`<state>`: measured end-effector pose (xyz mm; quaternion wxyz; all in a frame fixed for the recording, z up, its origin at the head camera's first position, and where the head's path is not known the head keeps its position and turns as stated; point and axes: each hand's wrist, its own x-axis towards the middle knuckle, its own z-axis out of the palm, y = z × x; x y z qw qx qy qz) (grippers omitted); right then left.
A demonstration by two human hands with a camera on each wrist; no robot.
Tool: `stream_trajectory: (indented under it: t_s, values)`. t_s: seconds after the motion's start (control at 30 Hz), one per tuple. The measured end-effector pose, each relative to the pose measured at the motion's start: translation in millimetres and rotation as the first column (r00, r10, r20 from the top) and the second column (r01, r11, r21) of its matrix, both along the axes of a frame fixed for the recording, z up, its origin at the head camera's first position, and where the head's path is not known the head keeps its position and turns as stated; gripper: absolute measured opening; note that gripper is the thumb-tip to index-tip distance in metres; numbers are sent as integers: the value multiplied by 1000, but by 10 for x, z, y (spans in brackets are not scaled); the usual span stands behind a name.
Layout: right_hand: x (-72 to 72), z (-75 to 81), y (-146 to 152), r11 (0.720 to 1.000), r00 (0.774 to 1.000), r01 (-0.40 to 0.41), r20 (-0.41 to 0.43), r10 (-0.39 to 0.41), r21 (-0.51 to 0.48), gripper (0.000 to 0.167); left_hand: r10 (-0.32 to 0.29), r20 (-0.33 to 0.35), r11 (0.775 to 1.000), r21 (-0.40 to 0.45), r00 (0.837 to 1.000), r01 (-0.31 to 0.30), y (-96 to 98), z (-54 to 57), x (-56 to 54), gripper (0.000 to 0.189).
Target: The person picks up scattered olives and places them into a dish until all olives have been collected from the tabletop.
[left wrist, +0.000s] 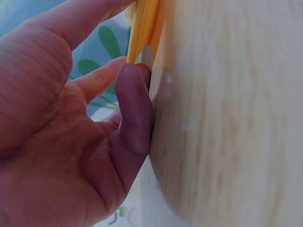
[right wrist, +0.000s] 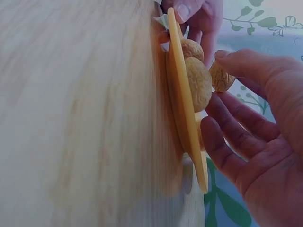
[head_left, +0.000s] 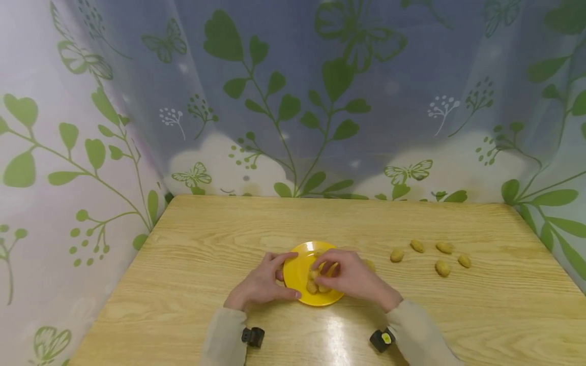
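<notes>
A yellow plate (head_left: 297, 272) rests near the middle of the table, with several brown, wrinkled walnuts (right wrist: 199, 82) on it. My left hand (head_left: 263, 282) holds the plate's left rim, thumb at the near edge and fingers round toward the far edge. Over the plate's right part, my right hand (head_left: 354, 277) pinches one walnut (right wrist: 221, 78) between thumb and fingertips, just above the others. That hand hides part of the plate and some walnuts in the head view. Another walnut (head_left: 370, 265) shows partly behind the right hand.
Several loose walnuts (head_left: 442, 268) lie scattered on the wooden table (head_left: 206, 229) to the right of the plate. A patterned curtain (head_left: 293, 101) hangs behind the table and along both sides. Each wrist wears a small black camera (head_left: 253, 336).
</notes>
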<state>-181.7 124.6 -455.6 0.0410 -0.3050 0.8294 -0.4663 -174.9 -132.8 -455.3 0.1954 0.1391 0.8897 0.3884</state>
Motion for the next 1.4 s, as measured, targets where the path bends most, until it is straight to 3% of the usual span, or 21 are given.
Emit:
stream_trajectory:
  t_s: [0.6,0.93,1.2,1.4]
  values:
    - [-28,-34,-159,999,995,-25,99,20,45,19,-4,4,1000,6,1000,4,-7,-10,-10,89]
    - [-49,-36,-184,994,993,-59,107,49,91,17,-8,4,1000,4,1000,8,-11,-10,-12,89]
    - [-62,-63,-172,990,994,-92,63,86,104,20,-7,3,1000,5,1000,7,-11,-16,-15,90]
    - [-57,-58,-163,990,992,-96,96,86,102,19,-6,13,1000,1,1000,6,-9,-12,-21,90]
